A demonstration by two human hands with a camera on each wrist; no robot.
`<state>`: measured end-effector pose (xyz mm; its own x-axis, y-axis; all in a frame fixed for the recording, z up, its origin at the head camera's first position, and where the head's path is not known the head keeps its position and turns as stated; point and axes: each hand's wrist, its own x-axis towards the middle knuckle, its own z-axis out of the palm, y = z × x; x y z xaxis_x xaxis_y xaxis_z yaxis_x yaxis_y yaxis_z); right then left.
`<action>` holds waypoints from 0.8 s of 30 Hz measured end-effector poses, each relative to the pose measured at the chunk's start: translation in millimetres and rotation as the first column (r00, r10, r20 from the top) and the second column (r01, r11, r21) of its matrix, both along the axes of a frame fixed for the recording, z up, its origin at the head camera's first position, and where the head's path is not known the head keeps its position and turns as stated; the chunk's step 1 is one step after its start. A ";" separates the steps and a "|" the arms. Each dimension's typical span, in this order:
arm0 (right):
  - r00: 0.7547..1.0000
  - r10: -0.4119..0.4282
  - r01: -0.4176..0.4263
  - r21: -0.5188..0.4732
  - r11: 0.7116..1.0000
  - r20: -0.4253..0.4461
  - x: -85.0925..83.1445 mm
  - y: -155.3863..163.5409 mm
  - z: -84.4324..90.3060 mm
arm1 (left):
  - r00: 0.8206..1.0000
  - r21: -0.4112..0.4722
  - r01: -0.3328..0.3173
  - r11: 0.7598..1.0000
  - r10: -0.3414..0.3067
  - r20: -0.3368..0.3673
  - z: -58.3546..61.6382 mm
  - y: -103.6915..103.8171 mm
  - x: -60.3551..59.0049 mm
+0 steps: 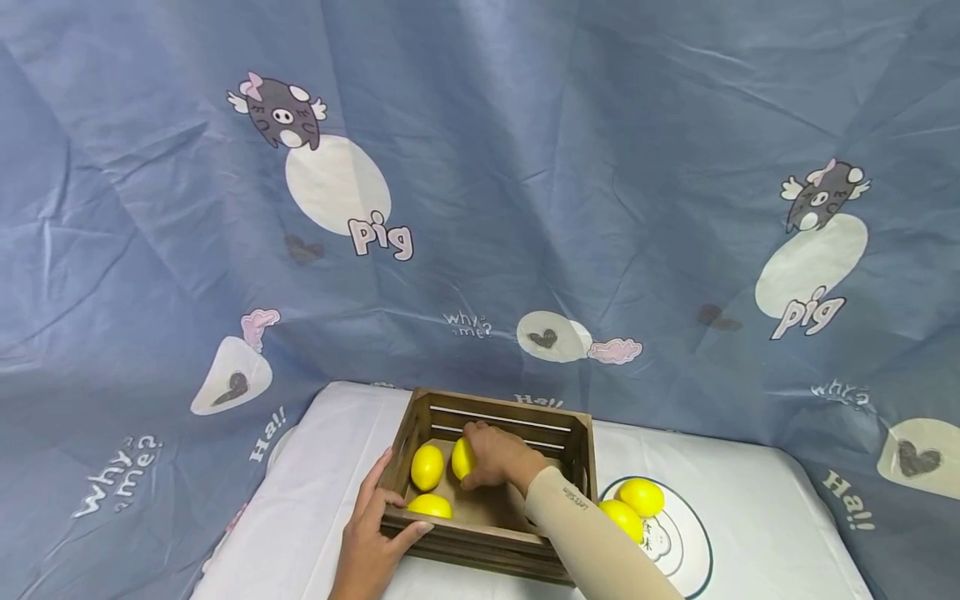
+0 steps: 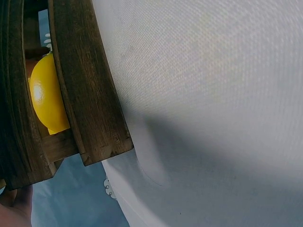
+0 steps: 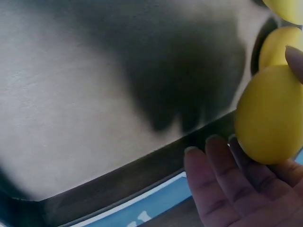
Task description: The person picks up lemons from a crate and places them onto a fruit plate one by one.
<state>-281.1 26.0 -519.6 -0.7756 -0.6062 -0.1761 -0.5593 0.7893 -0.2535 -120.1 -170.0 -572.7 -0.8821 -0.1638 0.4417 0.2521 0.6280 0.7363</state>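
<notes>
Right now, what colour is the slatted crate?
The crate is dark brown; the head view shows it best.

Head: crate [image 1: 480, 554] viewed forward and down, from well back. Left wrist: crate's outer slats [image 2: 87, 80] faced close, aslant, cloth [image 2: 213, 94] alongside. Right wrist: crate floor [image 3: 80, 94] viewed from close above. Crate and lemons [image 1: 427, 467] shared by all three.

the crate [image 1: 487, 546] is dark wood, grain visible, slats matt. its floor [image 1: 480, 510] looks smooth and dull. lemons [image 1: 427, 467]: smooth, glossy skin. desk cover [image 1: 750, 479]: matt cloth, coarse weave. backdrop [image 1: 480, 167]: creased cloth, soft sheen. sleeve [image 1: 592, 533]: matt fabric.
</notes>
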 end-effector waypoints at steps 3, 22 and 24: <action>1.000 -0.006 0.006 -0.017 1.000 0.018 -1.3 2.6 2.7 | 1.000 0.003 0.006 1.000 -0.006 -0.015 0.0 0.2 -1.4; 0.996 0.016 0.007 -0.261 0.965 0.087 1.6 19.2 39.1 | 1.000 -0.014 0.000 1.000 0.000 -0.026 0.2 -0.1 0.6; 0.997 0.022 -0.001 -0.276 0.961 0.072 3.4 22.5 45.5 | 0.999 -0.010 0.006 1.000 -0.006 -0.036 -0.4 0.3 0.5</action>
